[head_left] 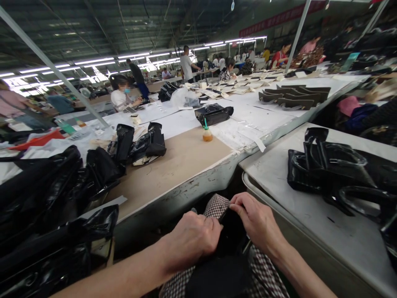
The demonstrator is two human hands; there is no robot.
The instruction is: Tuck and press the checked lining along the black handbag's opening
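Observation:
Low in the middle of the head view, my left hand [198, 232] is closed, its fingers curled against the edge of a black piece [231, 238], which looks like part of a bag. My right hand [256, 219] pinches the upper edge of the same piece between thumb and fingers, just right of the left hand. Brown-and-white checked cloth [218, 205] shows between and beyond the hands, with more of it lower down in my lap. Dark shadow hides the lower part of the black piece, and I cannot make out its full shape.
The worktable's edge [186, 188] runs close ahead of my hands. On it stand a green-tipped glue bottle [207, 133] and a black wrapped bag [213, 114]. Black bags [40, 182] heap up at left; more black handled bags [333, 165] lie on the right-hand table. Several people work farther back.

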